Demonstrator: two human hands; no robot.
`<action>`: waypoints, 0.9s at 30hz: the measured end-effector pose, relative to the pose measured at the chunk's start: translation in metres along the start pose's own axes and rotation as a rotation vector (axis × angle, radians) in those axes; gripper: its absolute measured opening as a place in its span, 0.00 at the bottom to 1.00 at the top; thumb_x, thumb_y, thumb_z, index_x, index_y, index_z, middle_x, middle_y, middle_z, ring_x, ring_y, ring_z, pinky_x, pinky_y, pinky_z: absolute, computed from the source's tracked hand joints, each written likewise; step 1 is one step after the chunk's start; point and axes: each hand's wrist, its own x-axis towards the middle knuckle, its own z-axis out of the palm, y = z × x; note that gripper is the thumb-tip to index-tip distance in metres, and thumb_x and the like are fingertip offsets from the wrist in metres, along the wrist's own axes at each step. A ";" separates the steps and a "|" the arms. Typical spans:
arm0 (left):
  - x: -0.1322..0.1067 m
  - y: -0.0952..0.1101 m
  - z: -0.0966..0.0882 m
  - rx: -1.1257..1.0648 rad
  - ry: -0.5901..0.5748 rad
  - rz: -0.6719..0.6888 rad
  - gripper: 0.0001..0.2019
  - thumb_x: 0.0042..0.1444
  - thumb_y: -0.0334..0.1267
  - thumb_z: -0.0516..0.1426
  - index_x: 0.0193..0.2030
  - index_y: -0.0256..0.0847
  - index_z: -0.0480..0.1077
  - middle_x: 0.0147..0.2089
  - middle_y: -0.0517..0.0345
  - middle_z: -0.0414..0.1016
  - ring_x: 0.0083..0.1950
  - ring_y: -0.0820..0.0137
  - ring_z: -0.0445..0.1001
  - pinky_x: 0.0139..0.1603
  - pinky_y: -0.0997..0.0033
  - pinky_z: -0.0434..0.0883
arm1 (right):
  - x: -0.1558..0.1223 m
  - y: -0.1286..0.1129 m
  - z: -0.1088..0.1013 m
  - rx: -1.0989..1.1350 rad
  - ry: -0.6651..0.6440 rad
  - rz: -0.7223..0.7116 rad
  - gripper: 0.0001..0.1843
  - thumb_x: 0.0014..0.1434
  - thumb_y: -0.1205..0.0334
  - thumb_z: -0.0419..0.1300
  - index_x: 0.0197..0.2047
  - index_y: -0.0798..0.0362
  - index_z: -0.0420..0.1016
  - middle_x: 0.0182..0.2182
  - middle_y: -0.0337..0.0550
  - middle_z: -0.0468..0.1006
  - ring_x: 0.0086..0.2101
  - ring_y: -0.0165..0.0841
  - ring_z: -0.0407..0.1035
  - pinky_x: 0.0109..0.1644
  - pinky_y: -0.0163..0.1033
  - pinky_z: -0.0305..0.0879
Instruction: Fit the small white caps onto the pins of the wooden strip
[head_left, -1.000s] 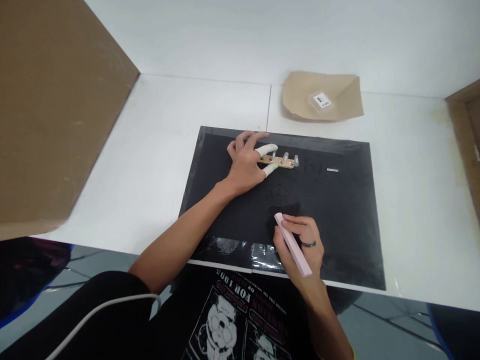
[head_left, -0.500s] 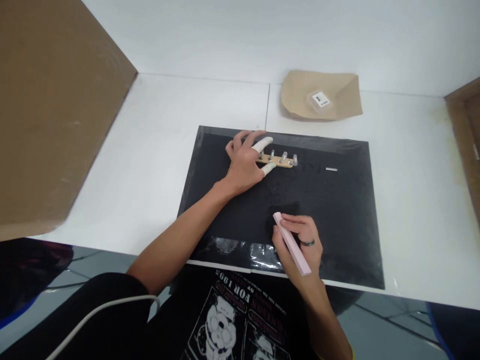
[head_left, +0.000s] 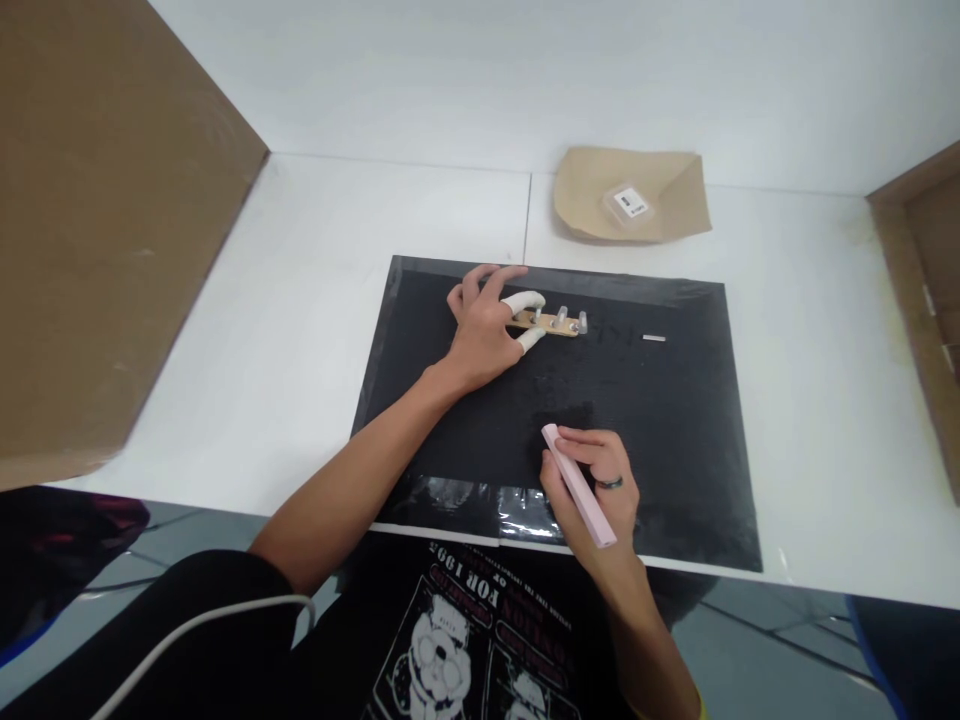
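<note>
My left hand is at the upper middle of the black mat, with white finger cots on thumb and index finger. These two fingertips close from either side on a narrow light wooden strip. Several small clear upright pieces stand along the strip, and its left end is hidden under my hand. Lower down, my right hand wears a dark ring and grips a long pink faceted stick, whose upper end points toward the strip. Which tool the stick is, I cannot tell.
A thin whitish sliver lies on the mat to the right. Behind the mat is an open brown paper tray with a small labelled clear case in it. Brown panels border the white table on both sides.
My left index finger has curled down toward the thumb, over the clear pieces. My right hand keeps its grip on the pink stick. The whole view has shifted slightly.
</note>
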 end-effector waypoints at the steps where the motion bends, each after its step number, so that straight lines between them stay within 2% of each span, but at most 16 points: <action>1: 0.000 0.000 0.000 -0.002 0.004 0.002 0.17 0.60 0.38 0.65 0.56 0.47 0.79 0.76 0.52 0.67 0.76 0.47 0.57 0.72 0.41 0.53 | 0.000 0.000 0.000 0.002 -0.001 -0.001 0.14 0.63 0.76 0.66 0.48 0.49 0.74 0.46 0.44 0.77 0.45 0.33 0.79 0.48 0.40 0.79; 5: 0.000 -0.001 0.000 -0.015 0.003 0.022 0.23 0.60 0.38 0.65 0.63 0.46 0.74 0.76 0.49 0.66 0.76 0.48 0.57 0.72 0.42 0.53 | 0.000 -0.001 -0.001 0.005 -0.006 0.008 0.14 0.63 0.75 0.66 0.47 0.50 0.74 0.46 0.44 0.77 0.45 0.33 0.79 0.49 0.40 0.79; 13: 0.000 -0.002 0.000 -0.022 0.003 -0.001 0.30 0.58 0.39 0.66 0.68 0.43 0.69 0.77 0.46 0.64 0.76 0.46 0.57 0.72 0.44 0.54 | 0.001 -0.002 -0.001 0.009 -0.010 0.023 0.13 0.63 0.74 0.66 0.47 0.49 0.74 0.47 0.44 0.77 0.45 0.32 0.79 0.49 0.40 0.79; 27: -0.005 -0.007 -0.006 0.070 -0.029 -0.017 0.34 0.58 0.44 0.67 0.70 0.41 0.67 0.79 0.42 0.58 0.77 0.41 0.53 0.72 0.40 0.52 | 0.001 -0.002 0.000 0.011 -0.013 0.027 0.11 0.65 0.74 0.65 0.46 0.50 0.73 0.46 0.43 0.77 0.45 0.30 0.79 0.48 0.37 0.77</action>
